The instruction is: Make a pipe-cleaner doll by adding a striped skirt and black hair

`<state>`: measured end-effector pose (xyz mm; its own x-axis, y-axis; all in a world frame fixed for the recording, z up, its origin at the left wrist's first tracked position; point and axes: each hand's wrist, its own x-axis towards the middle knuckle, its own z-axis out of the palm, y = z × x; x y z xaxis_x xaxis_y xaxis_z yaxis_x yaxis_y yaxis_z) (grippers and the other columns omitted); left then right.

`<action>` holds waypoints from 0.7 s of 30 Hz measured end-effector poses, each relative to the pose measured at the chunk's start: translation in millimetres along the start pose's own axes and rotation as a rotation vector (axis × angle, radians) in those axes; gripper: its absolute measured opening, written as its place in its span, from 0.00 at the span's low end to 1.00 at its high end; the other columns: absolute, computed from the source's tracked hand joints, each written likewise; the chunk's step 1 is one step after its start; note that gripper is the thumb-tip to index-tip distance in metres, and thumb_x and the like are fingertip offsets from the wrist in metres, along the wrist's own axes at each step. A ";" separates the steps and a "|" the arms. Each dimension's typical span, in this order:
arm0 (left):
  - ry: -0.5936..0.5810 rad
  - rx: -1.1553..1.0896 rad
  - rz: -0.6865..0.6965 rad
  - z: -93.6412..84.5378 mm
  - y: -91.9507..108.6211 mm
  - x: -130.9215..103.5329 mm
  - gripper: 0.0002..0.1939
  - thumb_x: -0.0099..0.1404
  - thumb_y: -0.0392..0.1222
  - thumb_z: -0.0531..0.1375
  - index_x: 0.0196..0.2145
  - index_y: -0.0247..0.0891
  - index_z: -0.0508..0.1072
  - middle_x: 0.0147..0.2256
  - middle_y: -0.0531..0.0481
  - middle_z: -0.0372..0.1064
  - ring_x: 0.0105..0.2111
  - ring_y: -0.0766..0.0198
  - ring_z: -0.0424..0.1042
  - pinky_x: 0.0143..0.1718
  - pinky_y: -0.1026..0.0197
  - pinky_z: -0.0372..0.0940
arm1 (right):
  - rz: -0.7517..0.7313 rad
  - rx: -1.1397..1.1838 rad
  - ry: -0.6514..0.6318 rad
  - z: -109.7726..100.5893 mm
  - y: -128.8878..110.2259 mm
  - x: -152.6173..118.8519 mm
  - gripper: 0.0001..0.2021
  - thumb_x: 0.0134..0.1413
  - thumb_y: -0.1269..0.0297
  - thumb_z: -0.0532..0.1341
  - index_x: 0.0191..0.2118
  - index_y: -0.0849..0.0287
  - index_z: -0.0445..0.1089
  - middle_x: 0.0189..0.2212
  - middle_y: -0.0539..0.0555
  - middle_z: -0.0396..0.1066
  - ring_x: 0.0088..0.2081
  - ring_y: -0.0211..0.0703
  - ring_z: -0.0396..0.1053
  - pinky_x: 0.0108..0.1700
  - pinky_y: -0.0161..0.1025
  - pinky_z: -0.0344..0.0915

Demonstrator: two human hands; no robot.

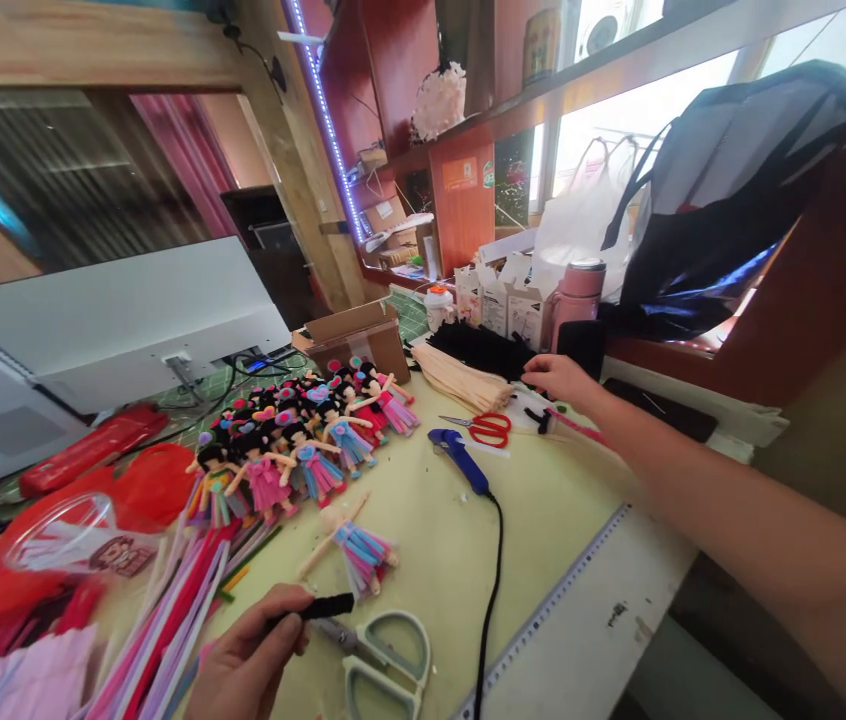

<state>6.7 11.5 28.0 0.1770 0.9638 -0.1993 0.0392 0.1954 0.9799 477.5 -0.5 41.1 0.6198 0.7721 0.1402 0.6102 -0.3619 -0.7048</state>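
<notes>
My left hand (254, 655) pinches a short black fuzzy strip (329, 606), apparently pipe cleaner, between thumb and forefinger. White-handled scissors (391, 640) lie just right of it, and a doll without hair (363, 548) in a blue and pink skirt lies beyond. My right hand (559, 380) reaches across the table, its fingertips closed at the near end of a bundle of black pipe cleaners (472, 350). Beside that bundle are cream pipe cleaners (460, 378). Red-handled scissors (489, 429) and a blue corded tool (460, 462) rest in the middle.
Several finished dolls (265, 470) stand crowded at the back left before a cardboard box (363, 338). Coloured pipe cleaners (175, 610) cover the left side. A ruler (565, 585) lines the front edge. A pink bottle (579, 295) and a monitor (123, 320) stand behind.
</notes>
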 end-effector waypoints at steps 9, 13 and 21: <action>-0.187 -0.007 0.143 8.5 6.2 -19.5 0.10 0.46 0.38 0.68 0.30 0.36 0.78 0.26 0.51 0.69 0.27 0.67 0.66 0.31 0.64 0.62 | -0.201 0.727 -0.226 -28.8 -100.7 -118.6 0.16 0.35 0.58 0.72 0.32 0.56 0.71 0.24 0.48 0.69 0.20 0.31 0.61 0.21 0.30 0.59; -0.351 -0.093 0.186 10.0 3.0 -22.8 0.20 0.48 0.36 0.68 0.42 0.37 0.76 0.29 0.52 0.69 0.28 0.68 0.67 0.31 0.64 0.63 | -0.303 0.698 -0.567 13.8 -140.1 -180.2 0.12 0.37 0.60 0.70 0.32 0.55 0.75 0.23 0.50 0.70 0.23 0.36 0.64 0.22 0.33 0.61; -0.438 -0.144 0.200 13.7 1.1 -26.8 0.21 0.49 0.37 0.68 0.43 0.36 0.74 0.30 0.50 0.71 0.30 0.66 0.70 0.35 0.61 0.64 | -0.214 0.648 -0.912 97.6 -152.8 -213.2 0.15 0.42 0.63 0.65 0.39 0.58 0.74 0.21 0.47 0.68 0.22 0.33 0.61 0.21 0.31 0.56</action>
<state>15.5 -16.6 34.4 0.5642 0.8247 0.0398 -0.1683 0.0677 0.9834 204.0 -58.8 51.0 -0.2178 0.9735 -0.0705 0.1264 -0.0435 -0.9910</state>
